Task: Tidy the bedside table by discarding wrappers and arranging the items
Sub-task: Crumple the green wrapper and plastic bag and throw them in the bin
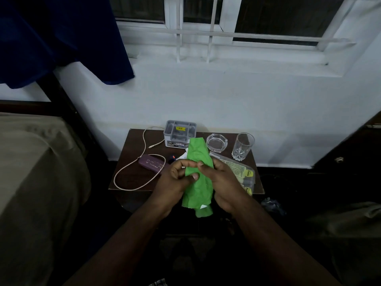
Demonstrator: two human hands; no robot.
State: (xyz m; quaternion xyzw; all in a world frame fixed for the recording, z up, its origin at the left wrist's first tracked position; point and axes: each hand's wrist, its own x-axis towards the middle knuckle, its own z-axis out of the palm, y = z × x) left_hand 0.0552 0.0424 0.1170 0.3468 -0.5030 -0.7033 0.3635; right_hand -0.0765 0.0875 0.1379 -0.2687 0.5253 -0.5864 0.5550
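While you stand over the bedside table (127, 178), your left hand (175, 178) and right hand (222, 180) hold a crumpled green wrapper (199, 162) between them, lifted clear of the tabletop. Both hands have their fingers curled round the wrapper's middle, thumbs and fingertips pinching the material; its upper end stands free above the hands and its lower end hangs below them. Gripping it from both sides likely serves to gather or fold it before discarding.

On the table behind the wrapper:
- a grey organiser box (179, 133) at the back edge, against the wall;
- a glass ashtray (216, 142) just beside it to the right;
- a clear drinking glass (242, 145), upright, near the right edge;
- a clear printed packet (243, 174) lying flat at the right, partly hidden by your right hand, probably another piece to discard;
- a purple case (152, 164) at the left with a pale cable (132, 178) looped around it;
- a small white scrap (184, 156) and a dark object with an orange spot (171, 158), both mostly hidden by your hands.

By this layout, the tidying looks to be at an early stage: the items remain scattered rather than lined up.
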